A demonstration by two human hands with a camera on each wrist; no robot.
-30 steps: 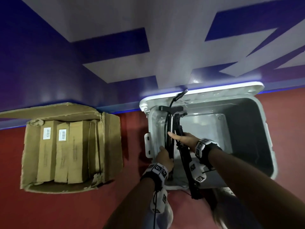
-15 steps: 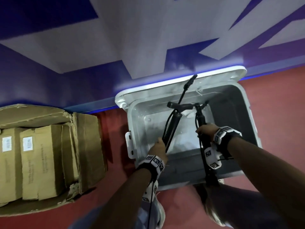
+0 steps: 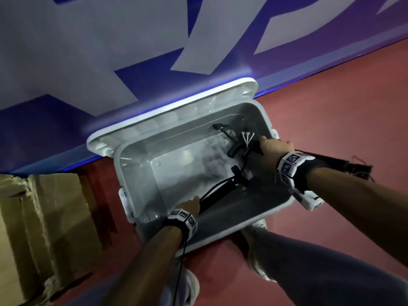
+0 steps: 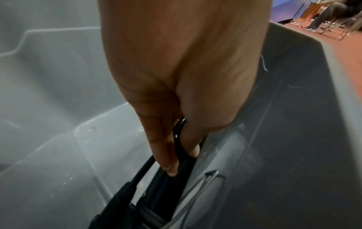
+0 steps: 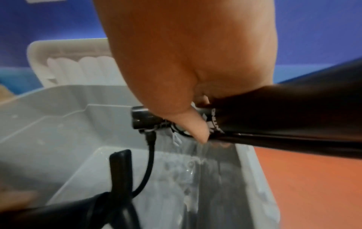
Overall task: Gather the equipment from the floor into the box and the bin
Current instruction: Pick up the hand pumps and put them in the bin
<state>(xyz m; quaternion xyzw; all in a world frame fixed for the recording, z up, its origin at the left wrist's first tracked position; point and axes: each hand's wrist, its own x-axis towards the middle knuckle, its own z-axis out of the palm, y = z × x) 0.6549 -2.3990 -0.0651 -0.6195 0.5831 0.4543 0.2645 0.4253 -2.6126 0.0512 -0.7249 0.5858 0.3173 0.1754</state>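
A grey plastic bin (image 3: 136, 173) stands open on the red floor, its lid (image 3: 176, 107) leaning on the wall. My left hand (image 3: 192, 203) grips a black pump (image 3: 220, 191) that slants down inside the bin along the front wall; in the left wrist view the fingers (image 4: 168, 162) wrap its shaft (image 4: 121, 209). My right hand (image 3: 273, 146) grips a second black pump (image 3: 240, 149) over the bin's right rim. Its handle end (image 5: 141, 119) and hose hang inside the bin, while its body (image 5: 274, 116) sticks out over the floor.
A cardboard box (image 3: 44, 217) holding long cartons lies to the left of the bin. The blue and white wall runs just behind both. My legs and a shoe (image 3: 258, 228) are against the bin's front. Chairs and a seated person (image 4: 329, 15) are far off.
Both pumps stood upright over the bin; now they tilt down into it. My right hand has swung out to the right rim, and my left hand has dropped toward the front wall.
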